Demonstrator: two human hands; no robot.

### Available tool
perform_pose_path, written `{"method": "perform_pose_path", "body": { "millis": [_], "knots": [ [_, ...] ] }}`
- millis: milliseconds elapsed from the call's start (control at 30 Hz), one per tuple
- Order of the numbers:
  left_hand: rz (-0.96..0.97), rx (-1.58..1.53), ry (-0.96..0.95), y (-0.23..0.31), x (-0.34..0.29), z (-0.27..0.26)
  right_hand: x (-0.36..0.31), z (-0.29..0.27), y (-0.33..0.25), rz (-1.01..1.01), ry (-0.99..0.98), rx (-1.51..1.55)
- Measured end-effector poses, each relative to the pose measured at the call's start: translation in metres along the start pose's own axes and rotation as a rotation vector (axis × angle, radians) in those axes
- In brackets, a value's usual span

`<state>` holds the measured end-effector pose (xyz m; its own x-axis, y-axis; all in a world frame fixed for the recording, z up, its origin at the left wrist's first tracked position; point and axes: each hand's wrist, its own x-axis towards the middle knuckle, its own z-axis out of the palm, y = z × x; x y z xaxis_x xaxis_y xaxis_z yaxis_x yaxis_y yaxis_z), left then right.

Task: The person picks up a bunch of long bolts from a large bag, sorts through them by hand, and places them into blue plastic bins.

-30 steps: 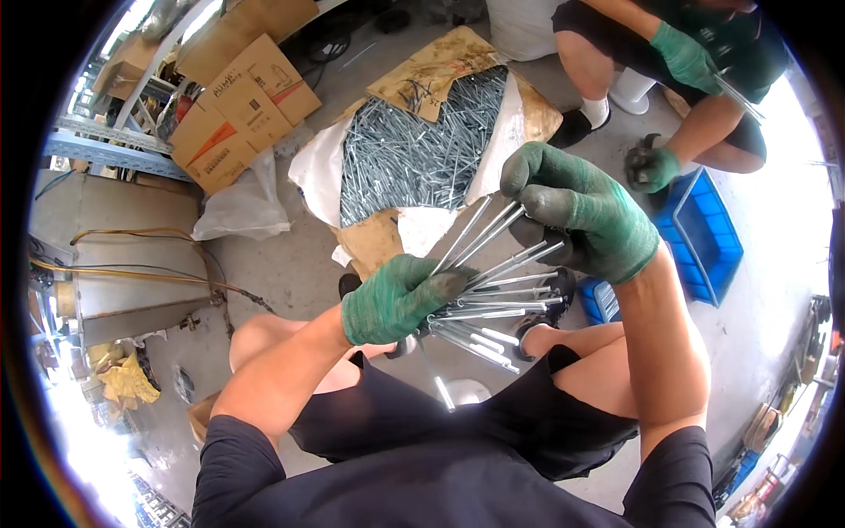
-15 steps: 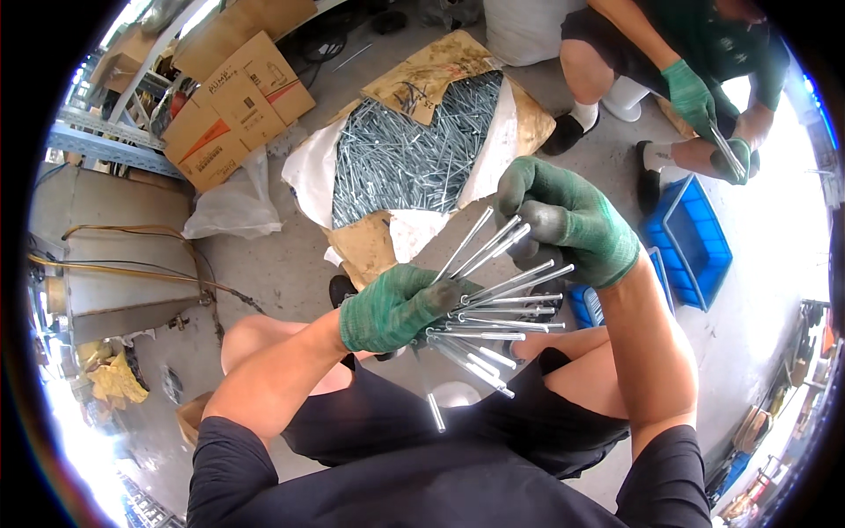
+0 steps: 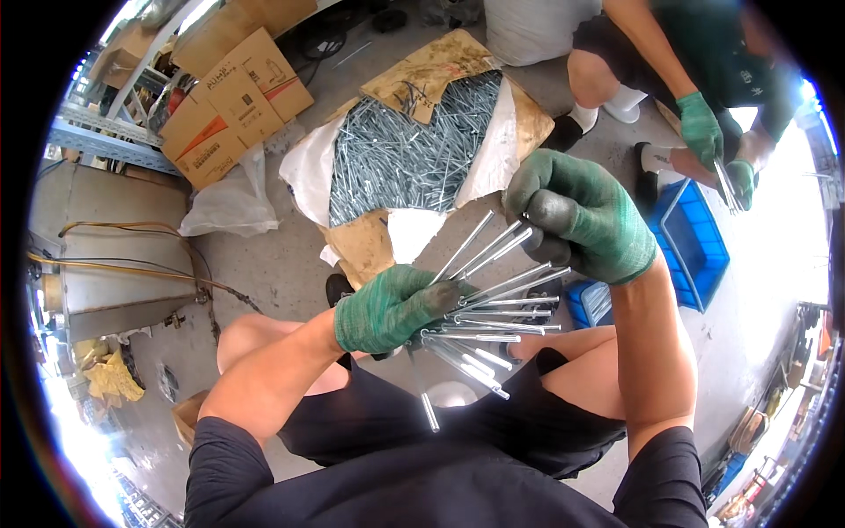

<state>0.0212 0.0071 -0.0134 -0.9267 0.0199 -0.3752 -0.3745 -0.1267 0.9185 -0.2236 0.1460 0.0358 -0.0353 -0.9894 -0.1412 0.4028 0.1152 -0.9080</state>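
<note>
My left hand (image 3: 392, 306), in a green knit glove with dark fingertips, is closed around a bunch of thin silvery metal rods (image 3: 502, 315). They fan out to the right and downward, and one rod hangs lowest, over my lap. Small bent or looped ends seem to show close to the fingers. Above the fan's upper tips is my right hand (image 3: 585, 216), gloved alike, with thumb and fingers pinched together. What it holds, if anything, is hidden. Ahead on the floor lies a torn-open sack (image 3: 304, 180) heaped with many similar metal rods (image 3: 409, 145).
Across to the right, a seated co-worker's gloved hand (image 3: 701, 132) holds several rods near a blue crate (image 3: 691, 251). Another blue bin (image 3: 588, 304) with rods stands beyond my right knee. Cardboard boxes (image 3: 233, 114), a plastic bag (image 3: 233, 207) and a metal cabinet (image 3: 128, 251) are leftward.
My right hand has moved slightly right, a little away from the rods. My left hand keeps its grip, almost still. The co-worker's hands and rods have shifted lower.
</note>
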Motion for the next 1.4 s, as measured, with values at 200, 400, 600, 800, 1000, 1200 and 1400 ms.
{"method": "perform_pose_path", "body": {
  "millis": [200, 400, 600, 800, 1000, 1200, 1400],
  "knots": [
    [0.222, 0.257, 0.104, 0.003, -0.002, 0.007, 0.0, -0.002, 0.0, 0.028, -0.008, -0.074],
    [0.132, 0.184, 0.083, 0.001, 0.001, 0.006, 0.0, -0.001, 0.001, 0.04, -0.001, -0.09],
    [0.064, 0.14, 0.058, 0.01, -0.001, 0.003, 0.002, 0.001, 0.0, 0.083, 0.031, -0.043],
    [0.18, 0.214, 0.056, 0.011, -0.002, 0.007, 0.012, 0.0, 0.029, 0.008, 0.061, -0.147],
    [0.214, 0.24, 0.037, -0.001, -0.006, 0.005, 0.01, 0.003, 0.013, 0.015, 0.093, -0.042],
    [0.0, 0.066, -0.106, 0.015, -0.001, 0.001, 0.009, 0.004, 0.014, -0.045, 0.001, -0.09],
    [0.092, 0.153, -0.039, -0.004, 0.0, 0.008, 0.006, 0.0, 0.009, 0.078, -0.039, -0.159]
  ]
}}
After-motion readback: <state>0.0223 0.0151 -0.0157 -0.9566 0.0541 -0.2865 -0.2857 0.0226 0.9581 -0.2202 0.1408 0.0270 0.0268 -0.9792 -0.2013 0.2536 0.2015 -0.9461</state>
